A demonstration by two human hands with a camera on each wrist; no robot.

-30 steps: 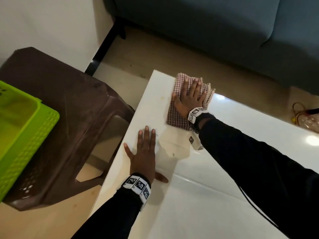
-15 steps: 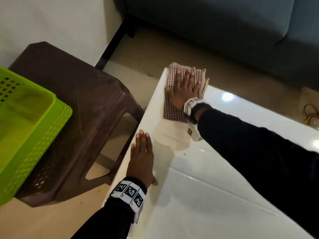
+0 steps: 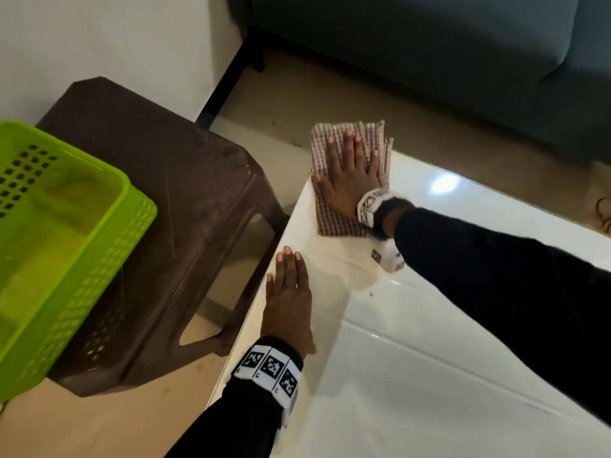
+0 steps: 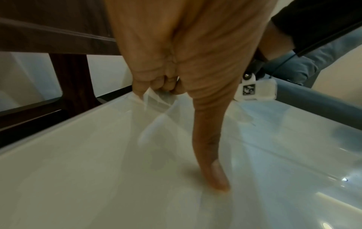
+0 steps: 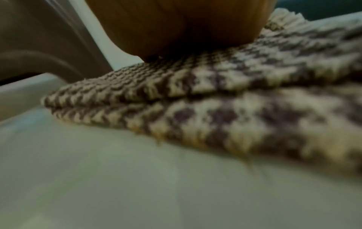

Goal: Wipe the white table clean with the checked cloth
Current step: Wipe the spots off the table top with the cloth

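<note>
Checked cloth pushed further over table corner (right hand flat), green basket nearer.

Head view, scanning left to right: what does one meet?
Green basket → brown stool → left hand, flat on the white table → right hand, pressing the checked cloth.

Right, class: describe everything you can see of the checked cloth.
The cloth is woven, in small brown-and-cream checks, folded into a flat, layered rectangle; the right wrist view shows two layers stacked. It lies on the far left corner of the glossy white table, its far end sticking out past the table's edge. The right hand presses flat on it with fingers spread. Nothing else touches it.
</note>
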